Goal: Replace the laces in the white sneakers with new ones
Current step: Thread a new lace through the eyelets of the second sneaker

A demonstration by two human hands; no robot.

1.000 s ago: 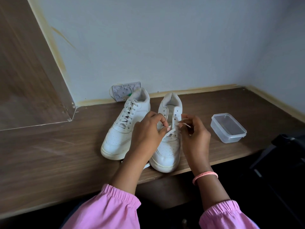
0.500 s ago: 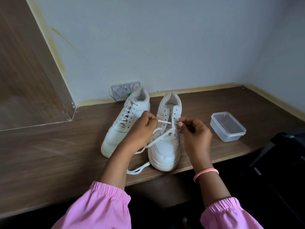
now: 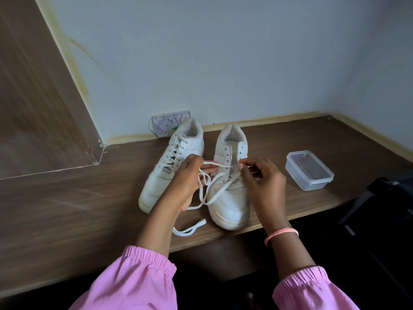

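**Lace drawn clear across the right sneaker**

In the last second I have pulled the flat white shoelace [image 3: 207, 189] out to the left. A second ago both my hands sat close together over the tongue; now my left hand [image 3: 186, 183] has swung out toward the gap between the shoes, pinching the lace, and a long run of it loops loose from my fingers down to the brown wood-grain counter [image 3: 67, 209], its end lying near the front edge. My right hand [image 3: 260, 175] stays over the right white leather sneaker [image 3: 230, 186], fingers curled and pinching the lace at the eyelets.

Whether I am threading or unthreading I cannot tell from this alone, but the upper eyelets on this shoe stand bare, and only the lowest rows carry any lace. I judge this shoe is mid-change.

The left white leather sneaker [image 3: 169, 166], just beside it, is laced fully to the top. Both shoes point toward me, heels to the wall. The clear plastic lidless tub [image 3: 309, 170] sits well to the right.
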